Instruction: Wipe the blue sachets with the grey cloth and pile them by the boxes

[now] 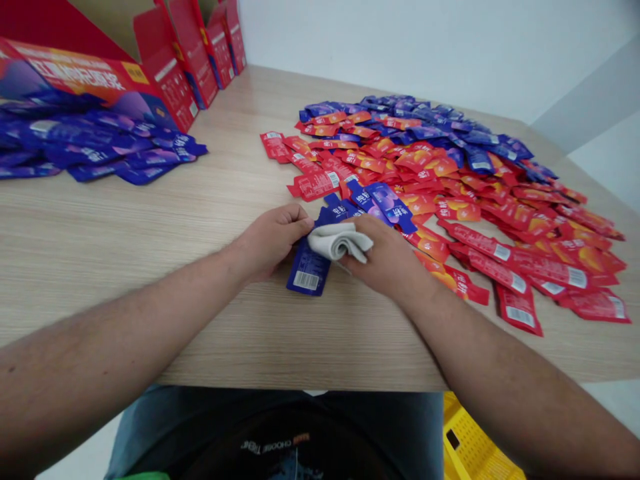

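A blue sachet (309,270), its barcode end toward me, is held low over the table between my two hands. My left hand (277,240) pinches its left edge with thumb and fingers. In my right hand (383,253) is a folded, rolled light grey cloth (340,241), which lies over the upper part of that sachet and hides it. Just beyond the hands, more blue sachets (385,203) rest against the near edge of a heap of red-orange sachets (420,167).
At the back left stand open red cardboard boxes (165,80), with a pile of blue sachets (100,143) before them. Blue sachets (400,110) also top the heap's far side. Below the table's front edge on the right is a yellow plastic crate (475,443).
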Demonstrator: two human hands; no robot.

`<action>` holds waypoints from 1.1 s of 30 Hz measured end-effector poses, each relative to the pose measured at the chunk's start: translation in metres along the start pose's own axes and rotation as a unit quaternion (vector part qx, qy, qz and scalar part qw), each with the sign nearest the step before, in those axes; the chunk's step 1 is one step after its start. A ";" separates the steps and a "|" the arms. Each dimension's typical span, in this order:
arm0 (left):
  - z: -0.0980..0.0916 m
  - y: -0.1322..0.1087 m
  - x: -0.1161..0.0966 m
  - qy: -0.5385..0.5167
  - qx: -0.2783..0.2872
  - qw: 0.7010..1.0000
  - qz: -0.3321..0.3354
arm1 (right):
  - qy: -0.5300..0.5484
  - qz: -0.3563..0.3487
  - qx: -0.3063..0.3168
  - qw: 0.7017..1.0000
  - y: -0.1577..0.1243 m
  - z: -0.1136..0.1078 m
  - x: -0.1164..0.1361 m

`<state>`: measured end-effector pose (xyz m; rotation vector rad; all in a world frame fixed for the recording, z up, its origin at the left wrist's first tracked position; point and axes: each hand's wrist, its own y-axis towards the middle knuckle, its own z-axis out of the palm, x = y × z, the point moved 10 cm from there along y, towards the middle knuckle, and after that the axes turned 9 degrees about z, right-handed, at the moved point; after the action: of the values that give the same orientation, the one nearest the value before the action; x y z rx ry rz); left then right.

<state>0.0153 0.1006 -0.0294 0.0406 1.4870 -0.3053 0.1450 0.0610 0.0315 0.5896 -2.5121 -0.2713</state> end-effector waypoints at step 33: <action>0.004 0.001 0.001 0.053 0.039 0.998 0.013 | -0.001 -0.002 0.029 1.000 0.002 0.001 0.000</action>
<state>0.0193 0.1004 -0.0303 0.1406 1.5780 -0.3444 0.1440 0.0630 0.0310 0.6182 -2.5282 -0.2008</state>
